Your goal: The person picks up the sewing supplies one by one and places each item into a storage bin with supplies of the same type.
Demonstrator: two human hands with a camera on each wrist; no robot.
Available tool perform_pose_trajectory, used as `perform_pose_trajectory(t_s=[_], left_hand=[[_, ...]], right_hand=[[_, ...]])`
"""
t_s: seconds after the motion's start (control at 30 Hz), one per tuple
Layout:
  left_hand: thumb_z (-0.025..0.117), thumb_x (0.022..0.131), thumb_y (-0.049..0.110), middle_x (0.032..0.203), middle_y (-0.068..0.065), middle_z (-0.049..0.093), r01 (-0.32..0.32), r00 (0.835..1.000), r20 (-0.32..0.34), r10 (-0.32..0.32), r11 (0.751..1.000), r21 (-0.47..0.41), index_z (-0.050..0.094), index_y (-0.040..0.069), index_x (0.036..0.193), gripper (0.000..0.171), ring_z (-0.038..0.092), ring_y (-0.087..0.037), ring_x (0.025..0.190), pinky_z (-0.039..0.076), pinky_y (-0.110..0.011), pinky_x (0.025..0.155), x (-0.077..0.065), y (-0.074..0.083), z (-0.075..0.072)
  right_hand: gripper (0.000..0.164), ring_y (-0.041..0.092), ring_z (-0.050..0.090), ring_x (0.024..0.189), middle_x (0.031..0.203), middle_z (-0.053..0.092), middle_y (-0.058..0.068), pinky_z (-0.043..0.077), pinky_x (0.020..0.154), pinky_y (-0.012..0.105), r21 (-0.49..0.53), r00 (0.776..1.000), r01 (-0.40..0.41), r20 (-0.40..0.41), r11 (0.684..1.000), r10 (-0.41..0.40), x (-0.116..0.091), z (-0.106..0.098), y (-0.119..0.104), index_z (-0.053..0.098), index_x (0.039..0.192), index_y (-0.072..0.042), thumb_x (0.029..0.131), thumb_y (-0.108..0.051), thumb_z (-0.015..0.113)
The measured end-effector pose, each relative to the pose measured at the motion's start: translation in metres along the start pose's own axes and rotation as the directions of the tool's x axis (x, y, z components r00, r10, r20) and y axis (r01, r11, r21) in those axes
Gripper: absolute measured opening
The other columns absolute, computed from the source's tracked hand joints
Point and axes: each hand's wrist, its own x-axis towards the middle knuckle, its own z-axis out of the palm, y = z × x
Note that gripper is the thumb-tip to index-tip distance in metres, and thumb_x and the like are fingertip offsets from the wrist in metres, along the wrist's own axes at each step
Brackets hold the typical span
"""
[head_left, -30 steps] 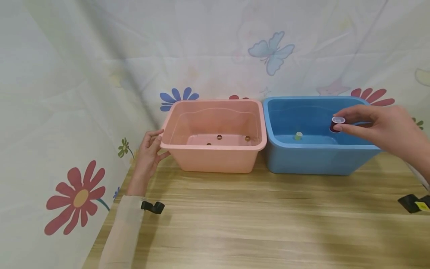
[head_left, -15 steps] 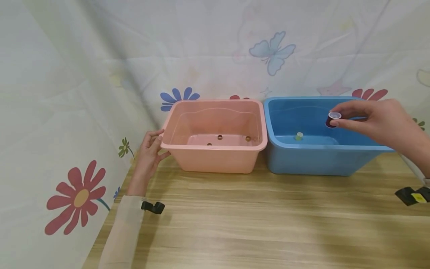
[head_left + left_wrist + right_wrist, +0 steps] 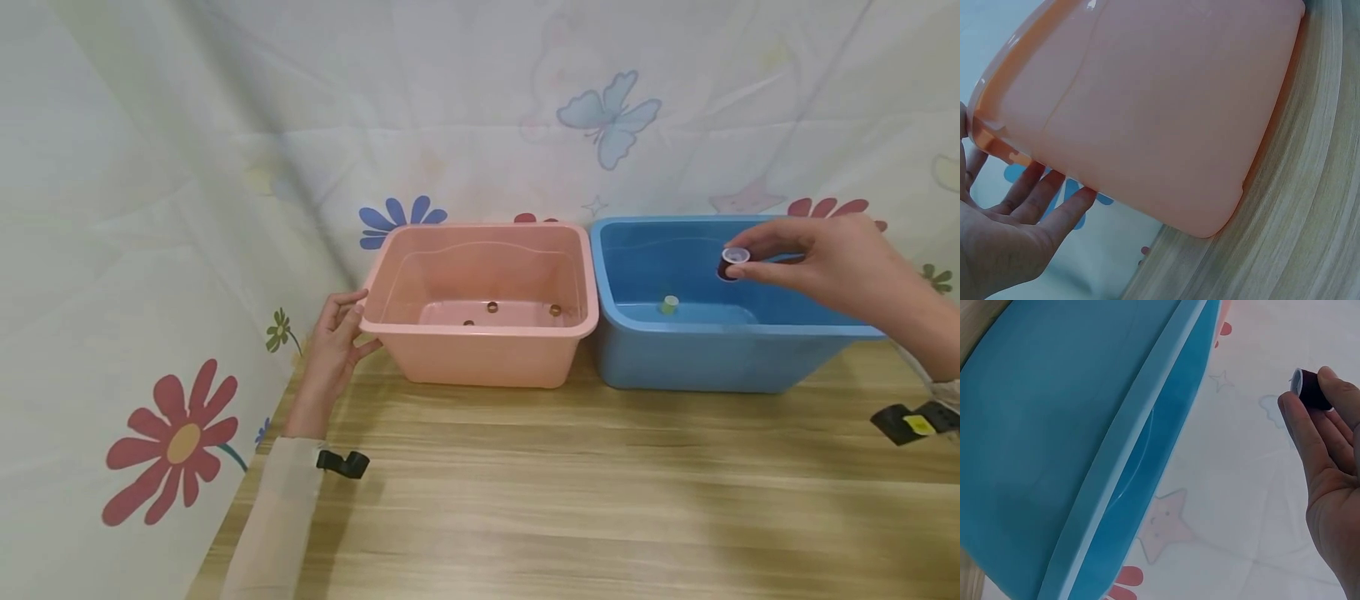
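My right hand (image 3: 847, 262) pinches a small spool of dark thread (image 3: 725, 267) with a white end between thumb and fingers, above the blue tub (image 3: 720, 358). In the right wrist view the dark spool (image 3: 1315, 390) lies sideways, its white end facing left. A pale green spool-like piece (image 3: 669, 305) lies inside the blue tub. My left hand (image 3: 333, 342) holds the left rim of the pink tub (image 3: 480, 358). From the left wrist, several fingertips (image 3: 1085, 197) touch the tub's outer wall below the rim. Small brown ring-shaped pieces (image 3: 492, 307) lie on the pink tub's floor.
Both tubs stand side by side at the back of a wood-grain table (image 3: 540, 492). A pale curtain (image 3: 480, 108) printed with flowers and a butterfly hangs behind and at the left. Black camera mounts sit on both wrists.
My right hand has shifted left and slightly up over the blue tub, carrying the dark spool. My left hand has stayed at the pink tub's rim.
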Motion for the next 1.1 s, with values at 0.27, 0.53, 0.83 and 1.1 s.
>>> perform_pose_trajectory(t_s=[0.27,0.53,0.83,1.1], left_hand=[[0.058,0.105,0.027,0.125,-0.003,0.054,-0.008,1.0,-0.005,0.008,1.0,-0.004,0.051,0.013,0.135,0.033,0.061,-0.022,0.113,0.061,-0.038,0.081,0.0,-0.001,0.0],[0.057,0.106,0.025,0.127,-0.003,0.054,-0.009,1.0,-0.008,0.009,1.0,0.006,0.051,0.013,0.135,0.032,0.061,-0.023,0.114,0.061,-0.038,0.082,0.0,-0.001,0.001],[0.058,0.105,0.026,0.127,-0.004,0.054,-0.013,1.0,-0.006,0.013,1.0,0.017,0.051,0.013,0.135,0.033,0.061,-0.025,0.115,0.061,-0.038,0.082,0.001,0.0,0.001],[0.058,0.105,0.027,0.126,-0.004,0.052,0.007,1.0,-0.016,-0.007,1.0,0.004,0.05,0.012,0.135,0.035,0.06,-0.023,0.114,0.061,-0.038,0.083,0.0,0.0,0.001]], right_hand=[[0.031,0.038,0.066,0.081,0.092,0.076,0.02,0.025,0.082,0.082,0.025,0.999,-0.051,0.011,0.998,0.051,0.006,0.003,0.004,0.073,0.117,-0.004,0.091,-0.018,0.079],[0.037,0.048,0.067,0.09,0.091,0.076,0.02,0.008,0.087,0.095,0.029,0.997,-0.057,0.05,0.998,0.056,0.012,0.005,0.008,0.072,0.118,-0.004,0.09,-0.027,0.079],[0.036,0.045,0.066,0.1,0.099,0.077,0.016,0.043,0.079,0.066,0.018,0.997,-0.062,0.053,0.998,0.061,0.024,0.002,0.007,0.071,0.123,-0.008,0.093,-0.029,0.077],[0.046,0.044,0.063,0.105,0.109,0.075,0.018,0.036,0.084,0.068,0.022,0.988,-0.108,0.117,0.994,0.105,0.042,-0.001,0.014,0.065,0.133,-0.01,0.099,-0.041,0.066]])
